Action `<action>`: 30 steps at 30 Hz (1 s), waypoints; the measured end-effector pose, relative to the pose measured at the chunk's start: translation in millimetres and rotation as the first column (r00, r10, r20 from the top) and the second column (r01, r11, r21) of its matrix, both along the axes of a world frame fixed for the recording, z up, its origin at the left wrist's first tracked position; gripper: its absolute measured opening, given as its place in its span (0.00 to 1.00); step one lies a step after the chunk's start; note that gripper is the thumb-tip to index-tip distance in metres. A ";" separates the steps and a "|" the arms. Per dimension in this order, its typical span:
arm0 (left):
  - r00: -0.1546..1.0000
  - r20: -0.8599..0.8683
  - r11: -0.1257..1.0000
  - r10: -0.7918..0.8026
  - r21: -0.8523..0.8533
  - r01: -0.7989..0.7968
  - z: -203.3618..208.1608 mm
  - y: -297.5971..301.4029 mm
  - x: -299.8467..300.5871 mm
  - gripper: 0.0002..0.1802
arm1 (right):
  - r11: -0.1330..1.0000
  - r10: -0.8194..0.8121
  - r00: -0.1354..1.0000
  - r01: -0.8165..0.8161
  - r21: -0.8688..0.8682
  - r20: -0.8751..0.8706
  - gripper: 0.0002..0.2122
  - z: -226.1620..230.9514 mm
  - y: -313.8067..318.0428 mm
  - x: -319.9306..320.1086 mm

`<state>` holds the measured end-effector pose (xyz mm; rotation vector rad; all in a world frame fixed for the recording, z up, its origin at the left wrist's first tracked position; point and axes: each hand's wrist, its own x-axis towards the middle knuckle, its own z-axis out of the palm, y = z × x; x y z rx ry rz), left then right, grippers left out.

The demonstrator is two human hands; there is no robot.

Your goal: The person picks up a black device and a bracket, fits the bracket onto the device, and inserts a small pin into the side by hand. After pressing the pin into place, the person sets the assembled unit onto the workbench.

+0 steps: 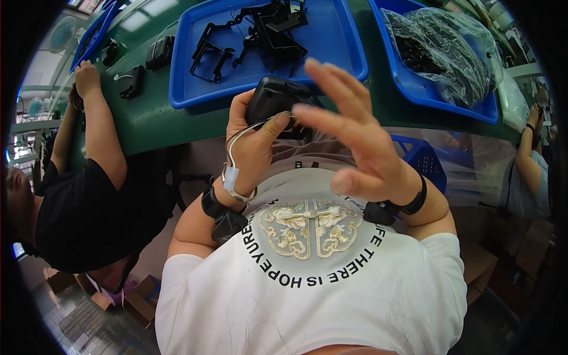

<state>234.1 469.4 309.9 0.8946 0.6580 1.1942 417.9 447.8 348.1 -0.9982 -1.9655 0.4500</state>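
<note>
My left hand [253, 142] is closed around a black plastic housing [273, 102], rounded and boxy, held up at the near edge of the table. A thin pair of wires [236, 137] runs from the housing over my left thumb and down to a small white connector [230, 177] at my left wrist. My right hand [361, 136] is raised just right of the housing, its fingers spread apart and holding nothing. Its fingertips come near the housing; whether they touch it, I cannot tell.
Beyond my hands, a blue tray [177, 89] bears several black bracket-like parts [269, 35]. A second blue tray [414, 97] at the right holds black parts in clear plastic [461, 53]. More black housings [160, 52] lie on the green table [148, 118]. Co-workers sit at both sides.
</note>
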 end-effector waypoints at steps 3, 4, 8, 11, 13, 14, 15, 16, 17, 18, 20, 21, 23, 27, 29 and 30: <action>1.000 -0.015 1.000 -0.003 -0.020 0.003 3.3 -1.4 -3.2 0.22 | 0.998 0.052 0.998 -0.052 0.021 -0.032 0.29 0.8 -3.3 0.7; 1.000 -0.020 0.999 -0.008 -0.037 0.007 5.2 -2.7 -4.2 0.22 | 0.993 0.120 0.992 -0.121 -0.014 -0.025 0.28 0.4 -4.1 0.7; 0.998 -0.066 0.999 -0.024 -0.027 0.022 2.4 1.3 -1.4 0.22 | 0.996 -0.079 0.986 0.083 -0.018 0.148 0.27 -3.5 2.7 -0.4; 0.997 -0.076 1.000 -0.017 -0.017 0.016 1.7 3.2 -0.8 0.22 | 0.992 -0.125 0.977 0.126 0.005 0.173 0.25 3.9 -1.3 -1.2; 0.998 -0.058 1.000 0.000 -0.023 -0.002 2.2 3.6 -0.8 0.22 | 0.999 0.048 0.997 -0.048 0.000 0.060 0.24 12.0 -6.9 -1.6; 0.998 -0.057 1.000 0.001 -0.021 -0.002 3.0 3.0 -0.1 0.22 | 0.999 0.048 0.997 -0.049 0.002 0.061 0.24 9.8 -6.3 -2.6; 0.998 -0.060 1.000 0.007 -0.023 -0.009 4.2 1.5 1.0 0.23 | 0.999 0.029 0.996 -0.027 -0.024 0.081 0.24 4.8 -5.1 -4.7; 0.998 -0.063 1.000 0.014 -0.025 -0.015 5.4 0.1 2.1 0.23 | 0.999 0.010 0.995 -0.005 -0.049 0.102 0.24 -0.2 -3.5 -6.7; 0.998 -0.066 0.999 0.020 -0.027 -0.021 6.1 -0.2 2.7 0.23 | 0.997 -0.009 0.992 0.018 -0.074 0.124 0.24 -2.3 -1.8 -7.4; 0.998 -0.065 0.999 0.024 -0.025 -0.025 5.6 0.0 2.0 0.23 | 0.997 -0.005 0.992 0.015 -0.073 0.124 0.24 -1.4 -0.6 -6.6; 0.996 -0.085 1.000 0.020 0.023 -0.018 3.5 2.9 0.4 0.23 | 0.991 -0.130 0.981 0.126 0.034 0.146 0.23 3.0 1.7 -2.2; 0.995 -0.095 0.999 0.017 0.047 -0.013 3.2 3.3 -0.5 0.24 | 0.980 -0.193 0.970 0.181 0.087 0.151 0.23 4.2 1.9 -1.4; 0.994 -0.105 0.999 0.018 0.032 -0.015 3.9 2.4 -2.4 0.24 | 0.996 -0.082 0.988 0.080 0.026 0.133 0.23 6.4 -5.0 -6.6; 0.993 -0.118 1.000 0.015 0.019 -0.013 4.3 4.1 -0.3 0.24 | 0.997 0.025 0.991 -0.015 -0.076 0.130 0.21 3.1 -0.9 -5.8; 0.995 -0.102 0.998 0.020 0.058 -0.014 4.2 4.8 2.7 0.24 | 0.980 -0.187 0.955 0.198 -0.028 0.229 0.21 -0.4 8.3 -0.9; 0.995 -0.102 0.998 0.019 0.058 -0.013 3.5 5.4 1.4 0.24 | 0.979 -0.188 0.955 0.199 -0.028 0.229 0.21 0.3 5.1 -1.6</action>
